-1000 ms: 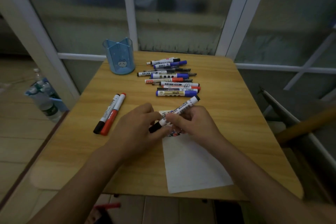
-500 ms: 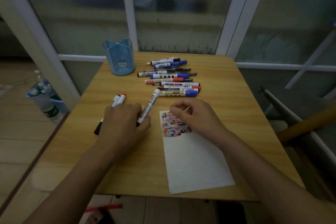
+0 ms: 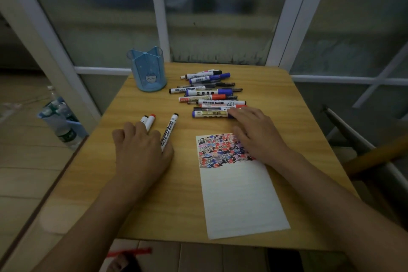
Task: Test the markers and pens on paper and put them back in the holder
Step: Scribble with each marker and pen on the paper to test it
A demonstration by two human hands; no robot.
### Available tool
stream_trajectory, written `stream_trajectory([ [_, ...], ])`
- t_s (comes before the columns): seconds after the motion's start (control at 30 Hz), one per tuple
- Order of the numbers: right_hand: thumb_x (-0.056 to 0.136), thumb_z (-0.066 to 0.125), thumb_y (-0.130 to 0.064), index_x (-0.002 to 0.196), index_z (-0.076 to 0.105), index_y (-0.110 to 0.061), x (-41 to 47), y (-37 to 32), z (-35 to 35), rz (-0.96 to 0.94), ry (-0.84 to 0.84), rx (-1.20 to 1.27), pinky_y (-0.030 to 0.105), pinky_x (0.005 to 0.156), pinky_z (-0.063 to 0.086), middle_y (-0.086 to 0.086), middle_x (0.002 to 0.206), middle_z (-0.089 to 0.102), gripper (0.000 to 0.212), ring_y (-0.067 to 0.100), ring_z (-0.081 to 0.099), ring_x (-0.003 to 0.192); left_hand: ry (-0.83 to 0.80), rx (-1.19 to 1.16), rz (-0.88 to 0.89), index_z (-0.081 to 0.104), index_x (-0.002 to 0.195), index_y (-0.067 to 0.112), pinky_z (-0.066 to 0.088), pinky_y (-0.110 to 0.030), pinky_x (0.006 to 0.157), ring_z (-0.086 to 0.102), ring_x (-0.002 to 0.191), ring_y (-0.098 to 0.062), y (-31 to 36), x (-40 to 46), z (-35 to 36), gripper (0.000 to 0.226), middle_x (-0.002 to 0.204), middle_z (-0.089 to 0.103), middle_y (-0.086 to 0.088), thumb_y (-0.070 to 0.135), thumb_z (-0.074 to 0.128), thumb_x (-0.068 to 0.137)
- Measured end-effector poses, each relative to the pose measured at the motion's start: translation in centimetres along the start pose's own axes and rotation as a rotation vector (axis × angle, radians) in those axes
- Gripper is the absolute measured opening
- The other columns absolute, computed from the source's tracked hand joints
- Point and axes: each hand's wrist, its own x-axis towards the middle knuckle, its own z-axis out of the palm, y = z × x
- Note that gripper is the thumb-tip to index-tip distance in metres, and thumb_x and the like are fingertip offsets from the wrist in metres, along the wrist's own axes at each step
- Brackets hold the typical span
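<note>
Fingers of the right hand reach, loosely spread, onto the blue-capped marker above the paper, best pinched mid-barrel, while the left hand rests flat, fingers relaxed, on the tested whiteboard marker.

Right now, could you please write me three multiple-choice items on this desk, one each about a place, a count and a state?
1. Where does the blue holder stand?
A. far left corner of the table
B. on the paper
C. near right corner

2. How many markers lie by the left hand?
A. one
B. three
C. six

3. What is the paper's state?
A. blank
B. crumpled
C. scribbled at its far end

Answers: 1 A, it stands beside the window frame; 2 B, two together plus the whiteboard marker; 3 C, coloured marks cover the top, with the right hand partly over them.
</note>
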Motion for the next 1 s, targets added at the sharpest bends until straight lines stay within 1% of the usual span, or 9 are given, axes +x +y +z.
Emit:
stream_trajectory([
  [0.13, 0.104, 0.047, -0.029, 0.15, 0.039, -0.029, 0.2, 0.6, 0.2, 0.009, 0.018, 0.003, 0.037, 0.113, 0.029, -0.006, 0.15, 0.045, 0.047, 0.015, 0.033, 0.139, -0.002, -0.003, -0.02, 0.055, 0.107, 0.018, 0.031, -0.043, 0.084, 0.039, 0.095, -0.025, 0.1, 0.2, 0.2, 0.045, 0.101, 0.045, -0.008, 0.056, 0.038, 0.09],
  [0.23, 0.102, 0.052, -0.024, 0.145, 0.047, -0.03, 0.3, 1.0, 0.1, 0.017, 0.075, 0.006, 0.032, 0.103, 0.035, -0.004, 0.135, 0.054, 0.044, 0.015, 0.043, 0.125, 0.019, -0.044, -0.017, 0.049, 0.118, 0.018, 0.03, -0.042, 0.082, 0.038, 0.094, -0.025, 0.1, 0.3, 0.4, 0.046, 0.101, 0.041, -0.008, 0.053, 0.042, 0.088],
  [0.3, 0.101, 0.055, -0.024, 0.141, 0.052, -0.03, 0.3, 1.3, 0.0, 0.025, 0.095, 0.005, 0.029, 0.096, 0.036, -0.003, 0.127, 0.057, 0.041, 0.014, 0.045, 0.118, 0.025, -0.063, -0.017, 0.047, 0.123, 0.02, 0.031, -0.043, 0.084, 0.039, 0.097, -0.025, 0.0, 0.3, 0.4, 0.049, 0.105, 0.042, -0.009, 0.053, 0.045, 0.087],
  [0.4, 0.099, 0.058, -0.025, 0.132, 0.06, -0.029, 0.3, 1.3, 0.0, 0.035, 0.102, 0.006, 0.027, 0.093, 0.036, -0.005, 0.122, 0.058, 0.033, 0.013, 0.046, 0.114, 0.045, -0.125, -0.031, 0.044, 0.134, 0.023, 0.031, -0.046, 0.092, 0.04, 0.108, -0.028, -0.4, 0.4, 0.3, 0.058, 0.118, 0.042, -0.011, 0.052, 0.052, 0.084],
  [0.53, 0.095, 0.064, -0.023, 0.125, 0.064, -0.029, 0.3, 0.9, -0.3, 0.067, 0.117, 0.017, 0.026, 0.092, 0.038, -0.006, 0.122, 0.058, 0.03, 0.012, 0.047, 0.114, -0.028, -0.204, -0.09, 0.03, 0.148, 0.028, 0.029, -0.047, 0.104, 0.033, 0.127, -0.03, -1.1, 0.7, 0.2, 0.07, 0.136, 0.032, -0.011, 0.053, 0.052, 0.086],
  [0.6, 0.094, 0.066, -0.022, 0.123, 0.064, -0.029, 0.2, 0.8, -0.4, 0.088, 0.125, 0.026, 0.026, 0.091, 0.042, -0.006, 0.122, 0.057, 0.029, 0.01, 0.048, 0.112, -0.066, -0.259, -0.101, 0.027, 0.15, 0.029, 0.035, -0.044, 0.102, 0.035, 0.127, -0.03, -1.4, 0.8, 0.2, 0.072, 0.138, 0.031, -0.011, 0.051, 0.053, 0.087],
  [0.73, 0.095, 0.065, -0.021, 0.123, 0.062, -0.029, 0.1, 0.9, -0.7, 0.112, 0.117, 0.025, 0.026, 0.088, 0.042, -0.007, 0.121, 0.062, 0.03, 0.012, 0.049, 0.111, -0.1, -0.318, -0.118, 0.023, 0.151, 0.032, 0.044, -0.041, 0.093, 0.039, 0.124, -0.026, -1.5, 1.0, 0.4, 0.07, 0.139, 0.031, -0.009, 0.047, 0.051, 0.09],
  [0.9, 0.095, 0.065, -0.02, 0.123, 0.062, -0.029, 0.0, 0.8, -1.0, 0.141, 0.129, 0.074, 0.029, 0.087, 0.045, -0.007, 0.116, 0.064, 0.029, 0.011, 0.049, 0.108, -0.065, -0.314, -0.114, 0.027, 0.15, 0.033, 0.044, -0.04, 0.092, 0.041, 0.121, -0.026, -1.6, 1.0, 0.6, 0.066, 0.137, 0.036, -0.009, 0.044, 0.052, 0.09],
  [1.0, 0.094, 0.066, -0.022, 0.122, 0.063, -0.029, 0.1, 0.9, -1.1, 0.155, 0.143, 0.105, 0.026, 0.083, 0.042, -0.008, 0.113, 0.064, 0.028, 0.009, 0.048, 0.105, -0.04, -0.309, -0.112, 0.033, 0.148, 0.032, 0.043, -0.041, 0.09, 0.043, 0.116, -0.028, -1.7, 1.2, 0.8, 0.062, 0.132, 0.04, -0.01, 0.041, 0.053, 0.089],
])
